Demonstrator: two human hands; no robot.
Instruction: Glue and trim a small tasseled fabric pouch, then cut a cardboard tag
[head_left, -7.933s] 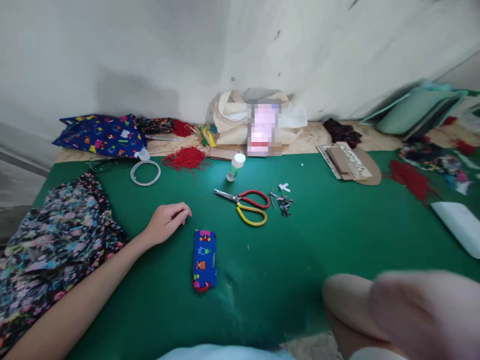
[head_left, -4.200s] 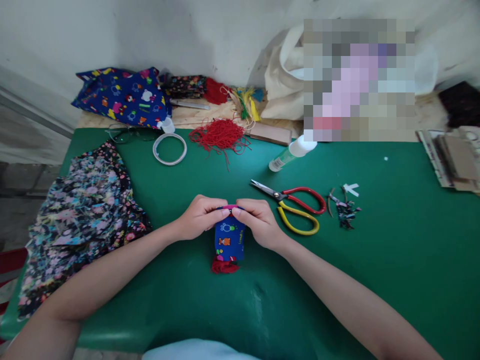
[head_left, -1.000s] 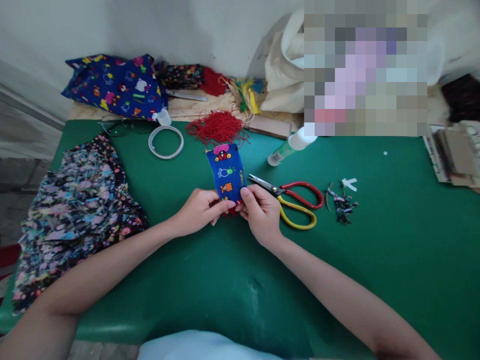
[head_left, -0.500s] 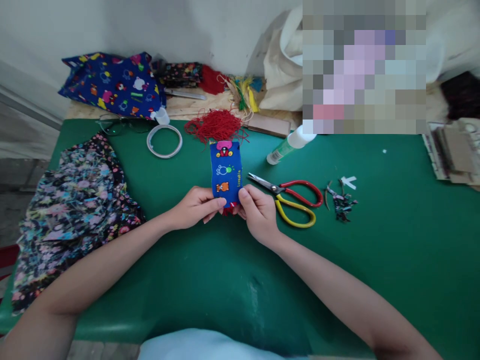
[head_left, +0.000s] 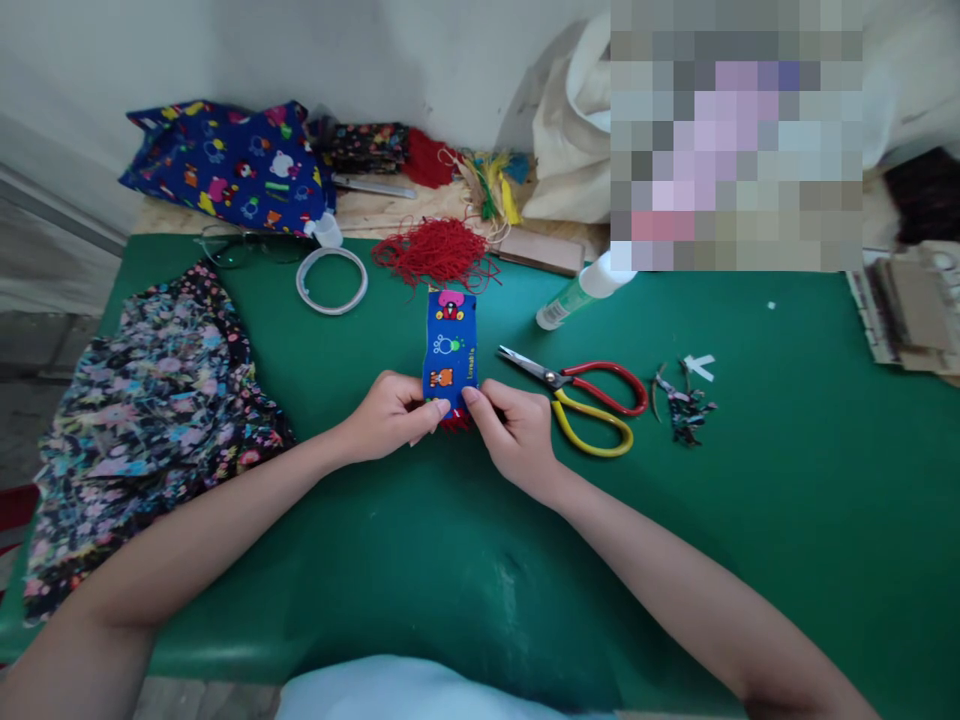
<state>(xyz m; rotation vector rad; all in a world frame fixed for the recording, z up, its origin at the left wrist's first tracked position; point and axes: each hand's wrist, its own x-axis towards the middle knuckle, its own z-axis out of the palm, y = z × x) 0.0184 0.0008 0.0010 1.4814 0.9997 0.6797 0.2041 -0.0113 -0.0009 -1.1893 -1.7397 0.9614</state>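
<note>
Between my hands is a strip of blue printed fabric (head_left: 452,345) with cartoon figures, its long side pointing away from me. My left hand (head_left: 397,412) pinches its near left corner, thumb on top. My right hand (head_left: 516,425) grips the near right edge, also with the thumb above and the fingers underneath. A bit of red (head_left: 455,420) shows at the strip's near end, between the thumbs; what lies beneath the fabric is hidden. Just beyond the far end sits a heap of red strings (head_left: 435,252). Scissors with red and yellow handles (head_left: 592,405) lie right of my right hand.
Floral cloth (head_left: 154,430) covers the left side of the green table (head_left: 420,570). A tape roll (head_left: 331,282), eyeglasses (head_left: 225,246) and a white-and-green bottle (head_left: 574,295) lie farther back. Fabric scraps (head_left: 682,405) are at right, a blue printed fabric bundle (head_left: 225,165) at back left.
The blue strip looks narrower now, and its far end sits slightly lower. My right thumb has shifted left and inward along its near edge. My left hand has barely moved.
</note>
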